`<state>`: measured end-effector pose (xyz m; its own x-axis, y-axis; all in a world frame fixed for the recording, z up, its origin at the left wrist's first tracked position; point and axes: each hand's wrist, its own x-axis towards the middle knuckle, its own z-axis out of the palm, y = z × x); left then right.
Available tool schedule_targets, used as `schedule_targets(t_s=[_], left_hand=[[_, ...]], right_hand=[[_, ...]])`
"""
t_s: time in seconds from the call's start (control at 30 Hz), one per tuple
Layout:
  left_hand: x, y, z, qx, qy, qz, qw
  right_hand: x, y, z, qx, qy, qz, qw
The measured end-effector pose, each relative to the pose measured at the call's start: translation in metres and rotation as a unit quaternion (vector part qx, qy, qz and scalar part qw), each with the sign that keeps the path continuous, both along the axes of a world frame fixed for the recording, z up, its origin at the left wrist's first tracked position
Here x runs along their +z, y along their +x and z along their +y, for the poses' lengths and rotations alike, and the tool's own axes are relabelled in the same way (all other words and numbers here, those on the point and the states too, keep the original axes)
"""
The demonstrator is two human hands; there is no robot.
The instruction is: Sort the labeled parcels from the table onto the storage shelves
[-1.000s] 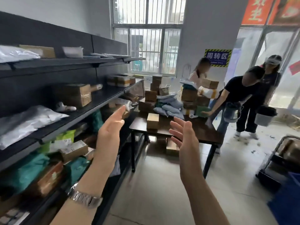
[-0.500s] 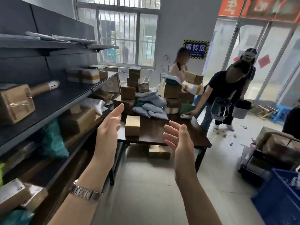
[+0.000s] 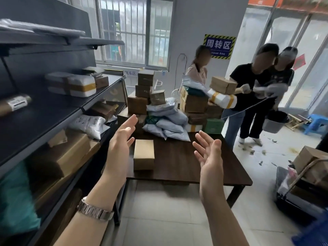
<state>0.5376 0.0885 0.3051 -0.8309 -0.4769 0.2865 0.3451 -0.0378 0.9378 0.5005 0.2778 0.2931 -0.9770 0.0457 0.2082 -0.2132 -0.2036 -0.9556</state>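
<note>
A small brown cardboard box (image 3: 143, 154) stands alone near the front of the dark wooden table (image 3: 181, 167). My left hand (image 3: 120, 148) is open, fingers spread, just left of this box and above the table's left edge. My right hand (image 3: 209, 160) is open too, palm turned inward, to the right of the box over the tabletop. Neither hand touches anything. At the table's far end lies a heap of grey mailer bags (image 3: 166, 121) between stacks of brown boxes (image 3: 142, 96). The dark storage shelves (image 3: 44, 110) run along my left.
Three people (image 3: 248, 86) stand at the table's far right corner, one handling a box and a white taped parcel. A cart with boxes (image 3: 305, 176) and a blue crate (image 3: 317, 233) sit at right. The shelves hold parcels, among them a white foam box (image 3: 74, 85).
I have come closer to the table, so the small box now lies between my two raised hands. Both hands stay open and apart.
</note>
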Motion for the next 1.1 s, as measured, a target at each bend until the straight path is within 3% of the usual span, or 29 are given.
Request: schedule_targets(t_s=[0.47,0.77,1.1], left_hand=[[-0.052,-0.258,-0.092,0.076,0.033,-0.059,0.995],[-0.104,-0.375,-0.167,0.100,0.060,-0.131,0.985],[-0.223,-0.446,-0.218,0.088,0.102,-0.304,0.943]], right_hand=[[-0.040,-0.288,-0.098,0.074,-0.003,-0.009,0.997],[-0.093,-0.398,-0.179,0.073,0.035,-0.067,0.994],[-0.208,-0.461,-0.236,0.023,0.083,-0.196,0.977]])
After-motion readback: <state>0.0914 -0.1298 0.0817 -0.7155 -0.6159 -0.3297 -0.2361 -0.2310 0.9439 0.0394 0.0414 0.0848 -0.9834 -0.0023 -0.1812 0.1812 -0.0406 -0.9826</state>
